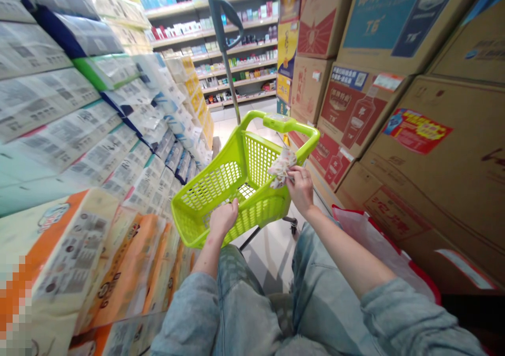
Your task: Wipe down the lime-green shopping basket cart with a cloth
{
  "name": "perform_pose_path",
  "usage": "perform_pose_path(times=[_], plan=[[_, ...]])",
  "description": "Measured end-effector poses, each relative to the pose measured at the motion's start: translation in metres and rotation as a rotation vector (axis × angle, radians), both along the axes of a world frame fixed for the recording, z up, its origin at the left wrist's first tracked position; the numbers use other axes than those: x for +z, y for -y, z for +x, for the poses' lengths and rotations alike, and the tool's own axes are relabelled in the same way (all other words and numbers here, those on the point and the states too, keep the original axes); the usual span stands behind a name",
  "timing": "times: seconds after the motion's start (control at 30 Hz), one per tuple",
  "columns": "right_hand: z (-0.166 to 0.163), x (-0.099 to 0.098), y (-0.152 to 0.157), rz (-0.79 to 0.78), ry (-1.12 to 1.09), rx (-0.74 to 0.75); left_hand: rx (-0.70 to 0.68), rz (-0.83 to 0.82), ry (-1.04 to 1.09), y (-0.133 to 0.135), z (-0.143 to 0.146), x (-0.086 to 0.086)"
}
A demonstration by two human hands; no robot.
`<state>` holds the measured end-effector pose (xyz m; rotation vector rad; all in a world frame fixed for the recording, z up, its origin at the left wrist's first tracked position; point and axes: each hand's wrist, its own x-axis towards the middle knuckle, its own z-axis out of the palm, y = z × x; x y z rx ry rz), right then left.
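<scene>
A lime-green shopping cart [252, 211] with lattice sides stands close in front of my knees, its handle at the far end. My left hand [223, 220] is closed over the near side rim of the basket. In my right hand [300, 189] is a crumpled white cloth [283, 169] with small coloured marks, pinched between thumb and fingers. The cloth rests against the rim of the same side, nearer the handle. Nothing lies in the part of the basket that shows.
Stacked tissue packs [130, 103] line the left, with orange packs [122, 272] nearer me. Cardboard cartons [355, 114] rise on the right, a red-edged white bag [379, 245] below them. Behind the cart are a grey pole [230, 77] and stocked shelves [236, 48].
</scene>
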<state>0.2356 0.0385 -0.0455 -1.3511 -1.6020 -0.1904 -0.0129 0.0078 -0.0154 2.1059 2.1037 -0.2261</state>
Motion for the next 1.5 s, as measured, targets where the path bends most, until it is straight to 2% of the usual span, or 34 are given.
perform_pose_path(times=[0.1,0.2,0.4,0.5,0.57,0.67,0.77,0.9,1.07,1.2,1.37,1.5], plan=[[-0.004,-0.004,-0.001,0.006,0.019,-0.021,0.006,0.012,0.033,-0.002,0.001,-0.002],[-0.023,-0.016,0.003,0.005,0.036,-0.007,-0.020,0.029,0.050,-0.005,0.002,-0.004],[-0.070,-0.037,0.023,-0.034,0.090,0.137,-0.076,0.028,-0.009,-0.009,0.001,-0.008],[-0.079,-0.040,0.029,-0.059,0.161,0.189,-0.156,0.034,-0.077,-0.011,-0.001,-0.010],[-0.075,-0.040,0.027,-0.060,0.209,0.224,-0.186,0.036,-0.097,-0.011,-0.001,-0.010],[-0.058,-0.036,0.016,-0.036,0.241,0.242,-0.136,0.032,-0.066,-0.010,0.000,-0.008],[-0.033,-0.027,0.001,-0.003,0.183,0.133,-0.077,0.030,-0.013,-0.009,0.002,-0.006],[-0.002,-0.013,-0.013,-0.005,0.113,0.039,-0.102,0.034,-0.002,-0.008,0.003,-0.004],[0.008,-0.006,-0.016,-0.016,-0.106,-0.024,-0.093,0.022,0.001,-0.008,0.005,-0.003],[-0.011,-0.026,-0.014,-0.092,-0.266,-0.045,-0.078,0.028,0.011,-0.006,0.006,-0.002],[-0.048,-0.060,-0.001,-0.279,-0.298,0.020,-0.111,-0.003,-0.025,-0.004,0.008,0.002],[-0.075,-0.068,0.015,-0.275,-0.264,0.121,-0.151,0.011,-0.070,-0.005,0.008,0.003]])
